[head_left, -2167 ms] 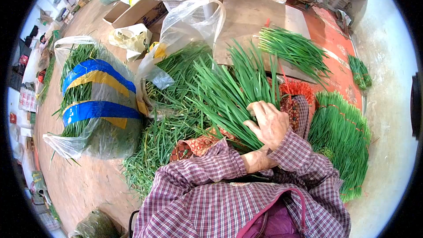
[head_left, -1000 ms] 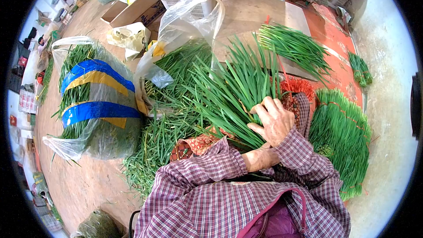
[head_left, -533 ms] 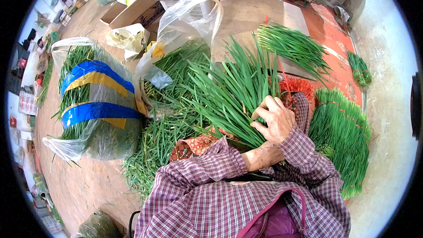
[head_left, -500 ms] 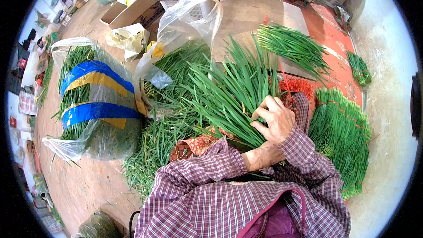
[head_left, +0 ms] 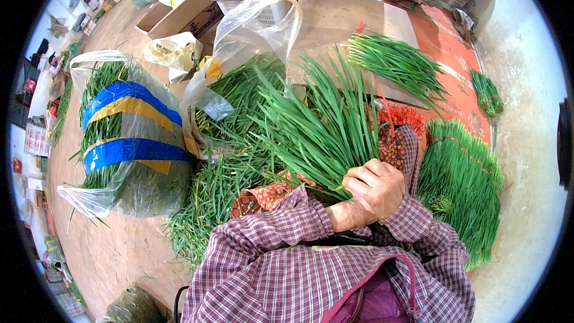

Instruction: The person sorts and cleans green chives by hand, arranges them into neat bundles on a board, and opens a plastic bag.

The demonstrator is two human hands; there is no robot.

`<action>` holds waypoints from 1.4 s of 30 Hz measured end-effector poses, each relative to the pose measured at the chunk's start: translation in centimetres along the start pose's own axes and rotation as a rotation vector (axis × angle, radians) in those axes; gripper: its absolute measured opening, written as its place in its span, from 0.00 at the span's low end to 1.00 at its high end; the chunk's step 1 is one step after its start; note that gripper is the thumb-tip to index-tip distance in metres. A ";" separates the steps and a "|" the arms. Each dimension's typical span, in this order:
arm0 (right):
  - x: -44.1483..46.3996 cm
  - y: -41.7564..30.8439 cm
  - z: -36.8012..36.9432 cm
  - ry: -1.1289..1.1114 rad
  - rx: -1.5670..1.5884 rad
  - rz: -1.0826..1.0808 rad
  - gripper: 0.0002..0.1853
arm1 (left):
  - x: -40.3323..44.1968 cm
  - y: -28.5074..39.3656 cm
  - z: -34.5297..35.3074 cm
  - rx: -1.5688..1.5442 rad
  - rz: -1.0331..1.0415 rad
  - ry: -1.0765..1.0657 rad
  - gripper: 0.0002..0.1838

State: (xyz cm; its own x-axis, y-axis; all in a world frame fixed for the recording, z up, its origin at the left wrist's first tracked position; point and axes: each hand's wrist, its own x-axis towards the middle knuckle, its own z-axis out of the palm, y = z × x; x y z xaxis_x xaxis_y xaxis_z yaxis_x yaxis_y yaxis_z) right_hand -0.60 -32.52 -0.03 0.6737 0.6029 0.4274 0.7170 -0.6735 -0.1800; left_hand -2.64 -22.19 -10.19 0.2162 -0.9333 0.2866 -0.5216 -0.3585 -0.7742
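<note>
A loose bunch of garlic chives (head_left: pixel 335 125) fans up and leftward over my lap, its lower end under my hands. My right hand (head_left: pixel 375 186) is closed at the lower part of the bunch, fingers curled in on the leaves. A small yellowish bit of leaf shows by its fingertips. From the left, my left hand (head_left: pixel 345 215) reaches under the right one; only its wrist shows and its fingers are hidden. Red plastic ties (head_left: pixel 400 116) hang beside the bunch, over my knee.
Loose chive leaves (head_left: pixel 209 203) are heaped left of my lap, beside an open plastic bag (head_left: pixel 257 30) of chives. A taped bag (head_left: pixel 149 173) stands farther left. Tied chives (head_left: pixel 394 63) lie on cardboard ahead; a large stack (head_left: pixel 460 191) sits at my right.
My right hand has moved down the bunch toward its lower end, and its fingers have curled in tighter. The leaf tips have shifted slightly. The left forearm stays nearly in place.
</note>
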 end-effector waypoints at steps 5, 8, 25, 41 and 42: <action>0.0 -0.1 1.1 -0.008 0.104 0.139 0.11 | -0.7 -1.0 -0.1 0.234 0.209 0.021 0.20; 0.0 -0.1 1.5 -0.007 0.130 0.176 0.09 | -0.9 -0.8 0.3 0.345 0.188 0.005 0.21; 0.4 0.9 0.0 -0.131 0.122 -0.240 0.07 | -0.6 -1.0 0.4 0.161 0.162 0.070 0.18; 0.9 -0.3 0.4 -0.454 1.038 0.281 0.07 | -0.1 -3.7 -0.2 -0.639 0.087 0.080 0.16; 1.4 -1.4 -0.6 -0.563 1.238 0.332 0.08 | 0.2 -4.3 -0.1 -0.721 0.080 0.077 0.16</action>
State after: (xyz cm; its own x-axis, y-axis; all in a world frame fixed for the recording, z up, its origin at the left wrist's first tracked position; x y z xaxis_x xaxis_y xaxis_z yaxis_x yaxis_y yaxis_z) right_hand -0.79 -30.98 1.36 0.6102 0.7790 -0.1441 0.0042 -0.1851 -0.9827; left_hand -0.47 -20.87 -6.74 0.1097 -0.9463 0.3041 -0.9531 -0.1870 -0.2381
